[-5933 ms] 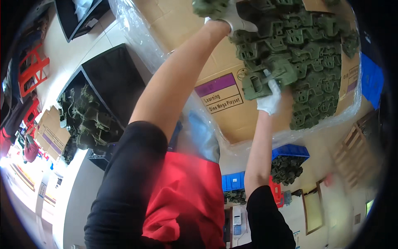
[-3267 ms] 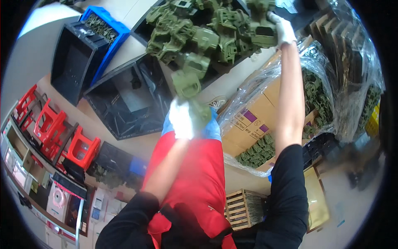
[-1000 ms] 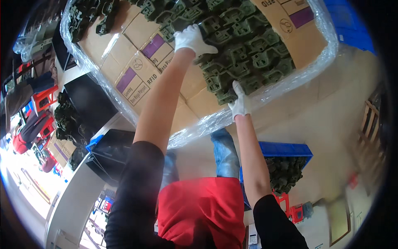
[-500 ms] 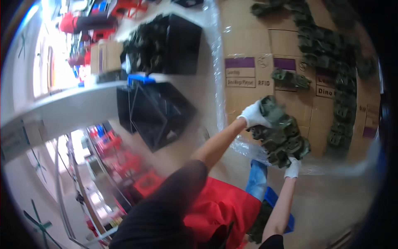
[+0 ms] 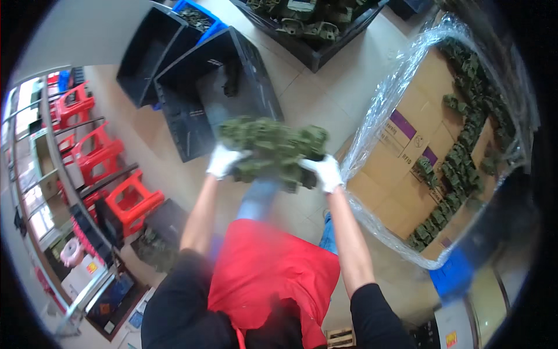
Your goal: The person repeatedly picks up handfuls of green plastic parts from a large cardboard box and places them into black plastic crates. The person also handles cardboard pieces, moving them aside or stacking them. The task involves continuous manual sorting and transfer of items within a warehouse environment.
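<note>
A bunch of green moulded parts [image 5: 270, 145], blurred by motion, is held up in front of my body between both hands. My left hand [image 5: 224, 160], in a white glove, is closed against the bunch's left end. At the right end my right hand [image 5: 325, 171], gloved the same way, grips it with the thumb laid along the front. Just beyond the bunch stands a large black crate [image 5: 189, 110] with its mouth facing me. One small dark part [image 5: 231, 81] lies inside it. The exact kind of the green parts cannot be made out.
On the right, flattened cardboard [image 5: 389, 174] edged with clear plastic film [image 5: 372, 128] carries rows of similar green parts [image 5: 459, 163]. Another black crate [image 5: 314, 55] full of parts stands at the far side. Red stools [image 5: 133, 200] and a rack line the left.
I have turned left, away from the cardboard. The green bunch has moved from above the cardboard to beside the black crate, still held in both hands.
</note>
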A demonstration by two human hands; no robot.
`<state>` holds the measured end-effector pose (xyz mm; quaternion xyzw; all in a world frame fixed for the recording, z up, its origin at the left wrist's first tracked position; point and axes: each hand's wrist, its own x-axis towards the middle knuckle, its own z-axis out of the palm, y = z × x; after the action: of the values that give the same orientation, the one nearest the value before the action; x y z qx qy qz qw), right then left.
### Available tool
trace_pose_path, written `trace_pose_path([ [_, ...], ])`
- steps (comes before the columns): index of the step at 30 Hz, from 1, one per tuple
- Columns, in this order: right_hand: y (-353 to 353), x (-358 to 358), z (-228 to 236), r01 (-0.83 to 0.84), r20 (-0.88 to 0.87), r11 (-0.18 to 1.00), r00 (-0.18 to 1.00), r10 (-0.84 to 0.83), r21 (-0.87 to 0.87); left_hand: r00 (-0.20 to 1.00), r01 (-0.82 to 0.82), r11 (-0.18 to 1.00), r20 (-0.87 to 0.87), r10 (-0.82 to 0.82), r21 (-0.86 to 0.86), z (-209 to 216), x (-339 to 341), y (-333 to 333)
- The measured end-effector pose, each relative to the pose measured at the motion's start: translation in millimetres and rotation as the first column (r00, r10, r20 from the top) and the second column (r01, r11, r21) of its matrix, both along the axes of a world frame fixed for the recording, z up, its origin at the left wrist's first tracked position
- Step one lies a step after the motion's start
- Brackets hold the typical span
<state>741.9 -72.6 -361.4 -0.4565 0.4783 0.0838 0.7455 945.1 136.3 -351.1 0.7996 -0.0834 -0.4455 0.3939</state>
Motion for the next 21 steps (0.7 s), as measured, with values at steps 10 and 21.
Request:
trace_pose_path([
  [10, 97.3, 269.1, -125.3, -0.508, -0.342, 0.836, 0.838, 0.425, -0.206, 0.901, -0.349, 0.894, -0.162, 0.403, 0.281, -121.4, 209.6, 144.4],
  [21, 15.5, 325.1, -65.9, -0.693, -0.500, 0.349, 0.707, 0.500, -0.631, 0.621, -0.784, 0.246, 0.730, 0.287, 0.570, -133.4, 122.1, 166.7],
])
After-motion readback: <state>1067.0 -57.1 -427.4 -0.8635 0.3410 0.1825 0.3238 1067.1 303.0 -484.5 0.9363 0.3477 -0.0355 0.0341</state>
